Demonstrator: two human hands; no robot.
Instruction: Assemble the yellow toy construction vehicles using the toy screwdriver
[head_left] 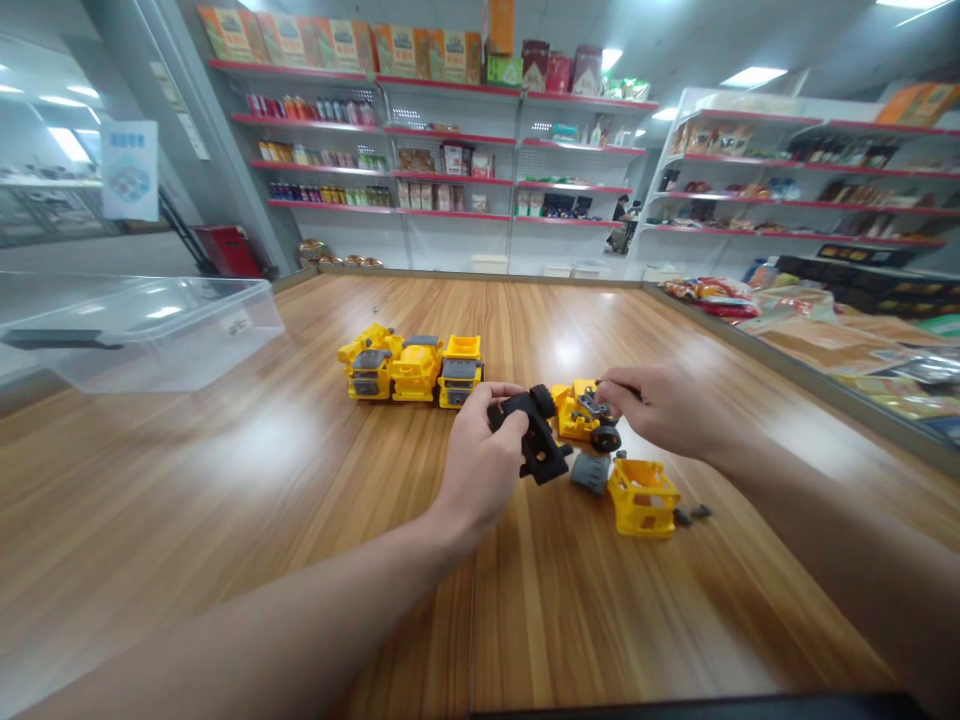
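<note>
My left hand (480,455) is closed around the black chassis end (536,435) of a part-built yellow toy truck (577,412) held just above the wooden table (225,520). My right hand (664,408) pinches a small dark part at the truck's top right. Right below the truck lie a loose grey piece (590,472), a yellow cab-like shell (643,497) and two tiny dark bits (691,515). Three finished yellow toy trucks (411,367) stand in a row further back on the left.
A clear plastic bin (142,330) sits at the table's left edge. Snack packets (712,295) lie along a counter on the right. Stocked store shelves (450,150) line the back wall. A dark edge (697,708) shows at the bottom.
</note>
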